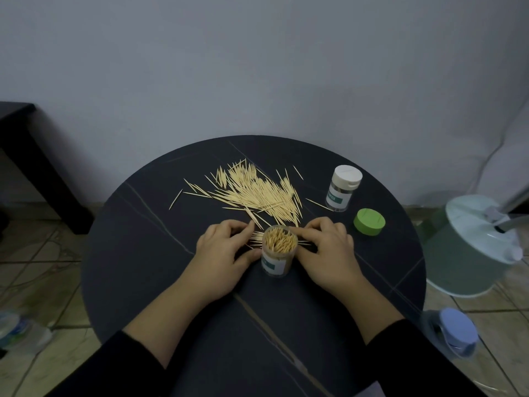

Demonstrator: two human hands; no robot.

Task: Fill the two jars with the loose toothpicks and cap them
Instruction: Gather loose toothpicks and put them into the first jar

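Observation:
An uncapped clear jar (277, 263) packed with upright toothpicks stands in the middle of the round dark table (148, 253). Behind the jar lies a small bundle of toothpicks (255, 237), and my left hand (221, 255) and my right hand (326, 250) pinch it from either side with curled fingers. A big loose pile of toothpicks (257, 193) is spread further back. A second jar (343, 188) with a white cap stands at the back right. A green cap (369, 221) lies on the table in front of it.
A pale green round appliance (469, 247) stands on the floor to the right, a plastic bottle with a blue cap (455, 333) below it. A dark bench (31, 156) is at the left. Another bottle (20, 330) lies on the tiled floor at the left.

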